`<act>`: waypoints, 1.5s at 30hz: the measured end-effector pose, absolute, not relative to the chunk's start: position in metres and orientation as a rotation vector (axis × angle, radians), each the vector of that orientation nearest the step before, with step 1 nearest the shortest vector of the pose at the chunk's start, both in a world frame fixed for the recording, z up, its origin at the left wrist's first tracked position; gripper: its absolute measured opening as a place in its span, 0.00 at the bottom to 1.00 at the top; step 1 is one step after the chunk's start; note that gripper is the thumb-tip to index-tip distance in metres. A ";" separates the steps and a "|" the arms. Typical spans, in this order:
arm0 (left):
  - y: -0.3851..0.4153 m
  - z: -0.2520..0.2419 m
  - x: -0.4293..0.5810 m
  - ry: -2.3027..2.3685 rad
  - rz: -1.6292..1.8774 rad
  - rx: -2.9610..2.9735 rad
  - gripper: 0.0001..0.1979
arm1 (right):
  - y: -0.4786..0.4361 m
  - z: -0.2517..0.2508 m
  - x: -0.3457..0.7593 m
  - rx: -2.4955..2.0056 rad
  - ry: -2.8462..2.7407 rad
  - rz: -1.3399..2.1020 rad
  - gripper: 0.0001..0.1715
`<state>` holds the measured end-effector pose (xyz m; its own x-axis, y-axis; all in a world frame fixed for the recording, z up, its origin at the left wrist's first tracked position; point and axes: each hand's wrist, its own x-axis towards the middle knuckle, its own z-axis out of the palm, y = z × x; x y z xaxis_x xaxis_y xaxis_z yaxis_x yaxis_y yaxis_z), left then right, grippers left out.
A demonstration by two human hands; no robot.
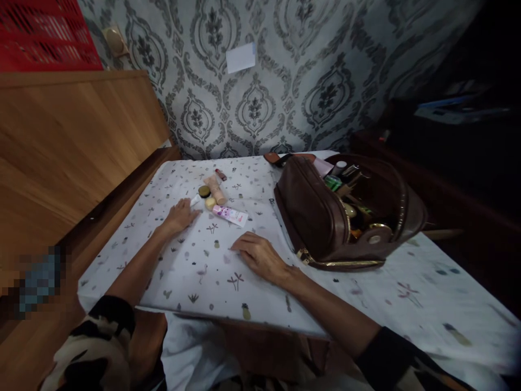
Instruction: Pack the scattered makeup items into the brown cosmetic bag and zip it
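My left hand rests on the white printed cloth, fingers stretched and thumb apart, right beside a small white item; whether it touches that item I cannot tell. Close by lie a dark olive-lidded round jar, a small cream-coloured round piece, a beige squeeze tube and a small reddish tube. A white and pink printed tube lies between my hands. My right hand lies on the cloth with fingers loosely extended, holding nothing, left of the brown bag.
The brown leather bag stands unzipped on the right, filled with cosmetics. Under everything is a table with a printed cloth. A wooden cabinet with a red basket stands left. The patterned wall rises behind.
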<state>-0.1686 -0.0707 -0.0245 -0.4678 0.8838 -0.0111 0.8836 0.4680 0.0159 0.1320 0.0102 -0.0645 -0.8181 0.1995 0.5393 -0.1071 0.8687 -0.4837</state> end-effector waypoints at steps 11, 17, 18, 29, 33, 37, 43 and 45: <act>-0.122 -0.021 -0.101 2.630 0.117 1.599 0.32 | 0.013 -0.066 0.131 -0.080 -2.417 0.701 0.18; -0.146 -0.013 -0.070 2.466 0.318 1.830 0.24 | 0.014 -0.067 0.130 -0.108 -2.411 0.723 0.17; -0.147 -0.010 -0.071 2.449 0.356 1.843 0.24 | 0.014 -0.067 0.130 -0.121 -2.411 0.730 0.17; -0.129 -0.014 -0.092 1.883 0.249 2.358 0.24 | 0.013 -0.061 0.128 -0.395 -2.245 1.126 0.15; -0.118 -0.007 -0.084 1.822 0.277 2.326 0.13 | 0.023 -0.052 0.118 -0.682 -1.849 1.736 0.11; -0.100 0.000 -0.077 1.919 0.474 2.099 0.10 | 0.031 -0.044 0.111 -0.742 -1.649 1.925 0.07; -0.073 -0.017 -0.066 1.929 0.949 1.969 0.15 | 0.038 -0.046 0.116 -0.737 -1.424 1.934 0.20; -0.068 -0.027 -0.064 1.916 1.066 1.948 0.14 | 0.041 -0.048 0.118 -0.729 -1.375 1.923 0.24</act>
<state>-0.0635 -0.0677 -0.0270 -0.1052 0.9337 0.3423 0.7832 -0.1343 0.6071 0.1183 0.0407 -0.0477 -0.6303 0.7736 -0.0650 -0.1890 -0.2341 -0.9537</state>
